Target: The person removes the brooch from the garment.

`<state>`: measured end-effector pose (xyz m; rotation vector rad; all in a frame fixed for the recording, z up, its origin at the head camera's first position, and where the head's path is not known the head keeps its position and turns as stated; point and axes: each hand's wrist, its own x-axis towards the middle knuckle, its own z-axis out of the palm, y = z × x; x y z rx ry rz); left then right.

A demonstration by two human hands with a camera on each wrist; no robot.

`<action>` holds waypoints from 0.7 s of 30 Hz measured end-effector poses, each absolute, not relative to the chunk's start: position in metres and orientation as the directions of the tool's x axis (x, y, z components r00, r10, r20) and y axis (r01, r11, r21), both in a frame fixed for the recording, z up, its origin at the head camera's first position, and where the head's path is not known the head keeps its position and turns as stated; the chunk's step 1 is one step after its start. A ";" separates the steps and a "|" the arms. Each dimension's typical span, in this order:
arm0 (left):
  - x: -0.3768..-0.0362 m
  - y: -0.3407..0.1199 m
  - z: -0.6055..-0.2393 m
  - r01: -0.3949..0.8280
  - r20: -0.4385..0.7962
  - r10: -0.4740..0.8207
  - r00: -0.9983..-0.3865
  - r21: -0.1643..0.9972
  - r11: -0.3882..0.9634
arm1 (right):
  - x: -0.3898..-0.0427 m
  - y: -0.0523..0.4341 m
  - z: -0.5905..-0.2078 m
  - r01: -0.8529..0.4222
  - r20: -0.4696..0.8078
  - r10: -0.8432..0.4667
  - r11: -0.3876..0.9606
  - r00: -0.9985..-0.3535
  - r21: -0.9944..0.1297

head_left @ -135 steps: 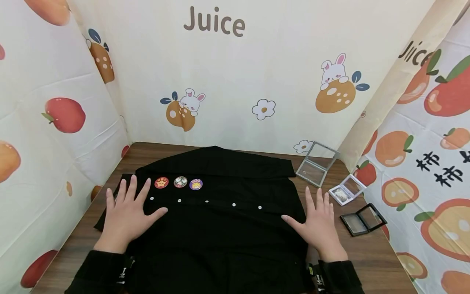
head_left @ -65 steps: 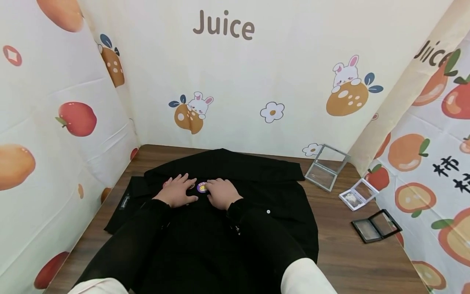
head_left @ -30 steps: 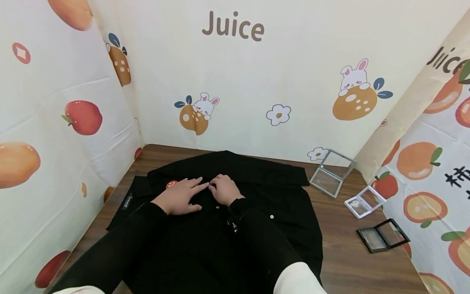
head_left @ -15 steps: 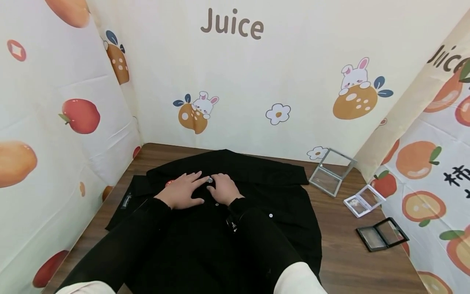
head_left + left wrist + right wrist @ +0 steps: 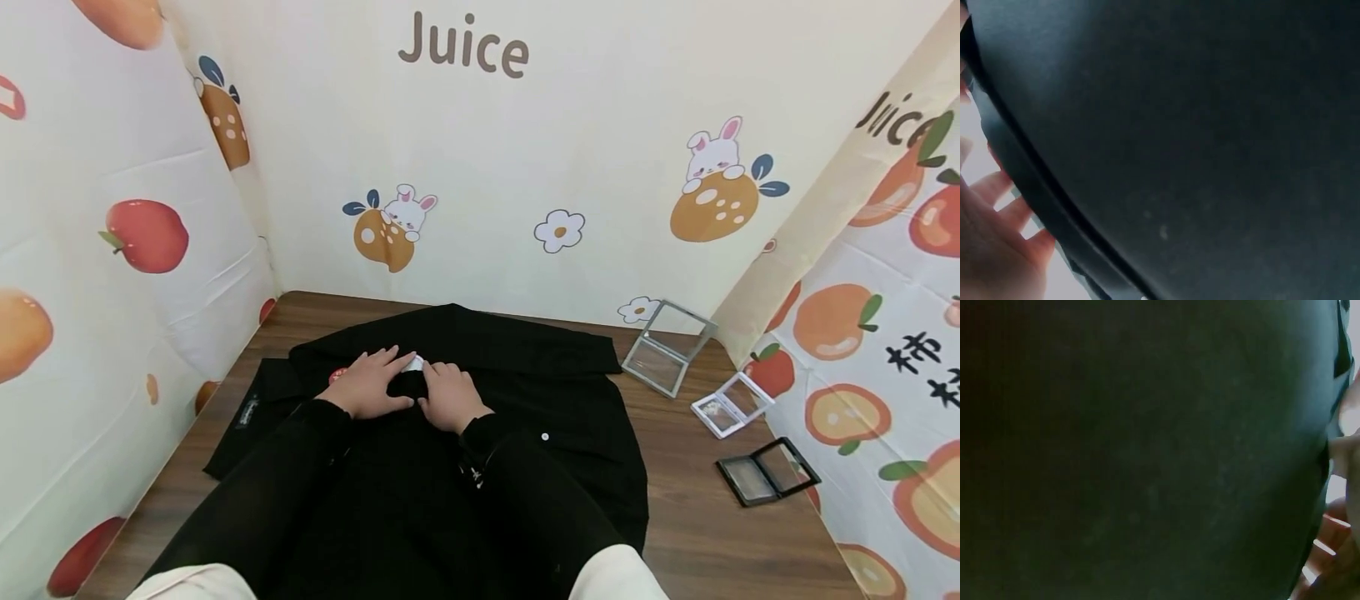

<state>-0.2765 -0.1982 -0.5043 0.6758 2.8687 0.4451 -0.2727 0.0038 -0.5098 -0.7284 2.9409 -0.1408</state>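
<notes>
A black shirt [image 5: 540, 392] lies spread on the wooden table. My left hand [image 5: 367, 385] rests on its upper left part, fingers spread and fairly straight, partly over a red round badge [image 5: 337, 375]. A small white-silver piece [image 5: 414, 363], likely a badge seen from its back, shows between the fingertips of both hands. My right hand [image 5: 452, 397] has bent fingers right at its right edge; I cannot tell whether they pinch it. The other badges are hidden. Dark cloth fills both wrist views, with left fingers [image 5: 1016, 212] and right fingers [image 5: 1335, 534] at the edges.
On the right of the table [image 5: 693, 517] stand a grey open compact case [image 5: 667, 350], a white one [image 5: 731, 406] and a black one [image 5: 767, 473]. Fruit-printed cloth [image 5: 480, 167] walls the back and both sides. One white button [image 5: 545, 437] shows on the shirt.
Both hands came in from the shirt's sides to the badges. The purple badge was pinched by the right hand and tipped; a white-silver face now shows there.
</notes>
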 end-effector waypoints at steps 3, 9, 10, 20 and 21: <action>-0.276 -0.199 -0.504 0.395 -0.108 0.446 -0.888 0.318 0.862 | -0.268 0.003 -0.508 -0.472 -0.099 -0.479 0.877 -0.872 -0.086; -0.277 -0.206 -0.500 0.350 -0.143 0.403 -0.904 0.293 0.890 | -0.267 0.003 -0.506 -0.477 -0.141 -0.474 0.879 -0.869 -0.014; -0.278 -0.207 -0.500 0.341 -0.149 0.393 -0.907 0.284 0.896 | -0.267 0.003 -0.506 -0.477 -0.147 -0.474 0.879 -0.868 -0.013; -0.274 -0.207 -0.502 0.372 -0.142 0.419 -0.897 0.268 0.889 | -0.260 0.006 -0.507 -0.459 -0.215 -0.463 0.886 -0.860 -0.074; -0.273 -0.206 -0.502 0.378 -0.143 0.424 -0.894 0.264 0.887 | -0.259 0.007 -0.507 -0.458 -0.214 -0.463 0.886 -0.860 -0.076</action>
